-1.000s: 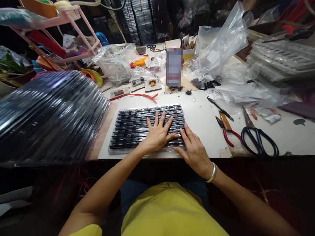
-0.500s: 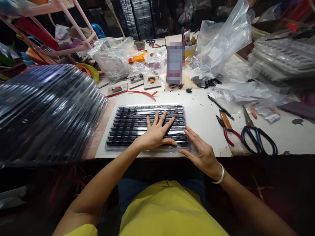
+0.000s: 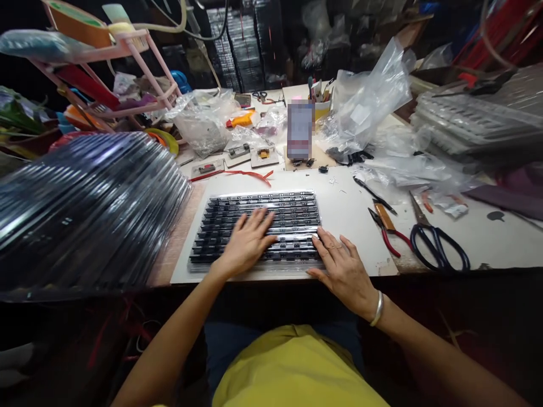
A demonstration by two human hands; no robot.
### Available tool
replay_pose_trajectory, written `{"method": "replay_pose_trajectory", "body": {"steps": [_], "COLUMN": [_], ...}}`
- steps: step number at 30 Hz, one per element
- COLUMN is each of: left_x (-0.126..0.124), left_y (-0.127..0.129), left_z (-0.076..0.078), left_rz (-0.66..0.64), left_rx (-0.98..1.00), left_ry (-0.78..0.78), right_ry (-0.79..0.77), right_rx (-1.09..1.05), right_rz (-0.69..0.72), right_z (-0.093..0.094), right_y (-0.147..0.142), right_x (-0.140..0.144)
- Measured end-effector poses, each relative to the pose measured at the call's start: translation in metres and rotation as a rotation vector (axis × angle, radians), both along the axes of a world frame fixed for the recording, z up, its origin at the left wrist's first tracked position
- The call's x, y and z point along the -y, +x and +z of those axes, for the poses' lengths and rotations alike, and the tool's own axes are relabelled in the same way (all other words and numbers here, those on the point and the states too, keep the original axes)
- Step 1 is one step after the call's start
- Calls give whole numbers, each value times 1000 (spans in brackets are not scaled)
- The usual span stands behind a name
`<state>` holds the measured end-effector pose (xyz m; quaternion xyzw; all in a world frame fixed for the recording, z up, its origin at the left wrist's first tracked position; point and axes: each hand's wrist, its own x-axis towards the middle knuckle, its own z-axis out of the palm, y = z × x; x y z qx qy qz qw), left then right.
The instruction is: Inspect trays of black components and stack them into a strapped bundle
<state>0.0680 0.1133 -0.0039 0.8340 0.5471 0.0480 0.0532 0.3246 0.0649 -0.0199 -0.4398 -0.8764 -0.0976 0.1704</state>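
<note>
Two hands on the clear tray of black strips (image 3: 258,210), mid-bench (image 3: 487,243): left hand (image 3: 246,244) lies flat, fingers spread, gripping nothing; right hand (image 3: 344,269) rests open-fingered at the tray's right corner. Pliers (image 3: 388,230) and scissors (image 3: 436,249) lie right of the tray.

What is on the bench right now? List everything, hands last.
tray of black strips: one, clear and black, centre on white board
white board: one, under tray
tray stack: one, black, left
scissors: one, dark handles, right
red pliers: one, beside scissors
plastic bags: several, clear, back
pink rack: one, back left
left hand: flat on tray
right hand: fingers at tray's right edge
</note>
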Motion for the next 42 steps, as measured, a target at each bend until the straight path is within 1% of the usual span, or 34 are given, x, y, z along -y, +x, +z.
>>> {"method": "replay_pose_trajectory", "body": {"steps": [2,3,5,6,8,10,12,14,16,17,18,20,21,23,25,26,27,28,29,30,31,32,33,34,35,36,37,38,39,40,42], "left_x": [4,7,16,23,40,61,82,101,116,122,126,131,132,133,131,129,126,122,116,109,100,91,81,70,59,48,38,29,20,13,3], "left_y": [-44,-64,-92,-100,-106,-105,-106,-111,-119,-122,-124,-125,-125,-122,-121,-121,-122,-123,-123,-123,-122,-120,-117,-113,-110,-106,-103,-101,-100,-98,-97], "left_z": [-6,-9,-15,-16,-16,-10,-1,7,11,10,7,-4,-11,-27,-37,-38,-36,-30,-21,-10,4,17,30,41,50,54,56,53,48,41,25], "left_rz": [251,367,433,463,498,477,389,294,215,182,154,117,112,131,139,132,120,117,138,193,287,408,536,657,718,760,776,776,780,785,802], "left_rx": [58,124,303,381,484,519,499,411,271,200,138,57,39,49,105,140,177,221,265,309,350,366,377,355,319,267,209,154,104,65,13], "left_ry": [46,76,86,96,97,37,-67,-137,-147,-138,-124,-62,-7,131,251,289,316,343,372,411,448,476,509,499,464,390,305,220,143,85,25], "right_ry": [18,34,73,92,110,90,26,-84,-158,-165,-158,-126,-106,-73,-44,-41,-44,-54,-55,-36,14,81,142,152,101,-19,-169,-313,-416,-476,-504], "right_rx": [-6,-27,-87,-118,-169,-221,-301,-340,-247,-166,-78,63,93,80,16,-15,-49,-90,-151,-230,-316,-402,-469,-520,-540,-514,-454,-370,-281,-202,-115], "right_rz": [18,27,39,44,60,90,134,188,227,243,258,281,286,294,327,357,389,423,438,423,369,266,129,-7,-128,-217,-281,-324,-351,-373,-404], "right_z": [0,0,-2,-3,-3,0,4,9,13,13,12,9,7,4,7,11,17,25,34,43,52,59,65,68,69,68,65,59,53,47,36], "right_y": [1,-1,-5,-7,-7,2,21,44,63,69,73,75,73,68,65,64,64,63,61,58,53,46,38,29,20,12,4,-2,-7,-10,-13], "right_x": [-3,-5,-8,-7,0,14,28,35,35,32,27,17,12,3,-6,-9,-13,-17,-21,-26,-31,-38,-45,-52,-60,-67,-75,-82,-88,-94,-101]}}
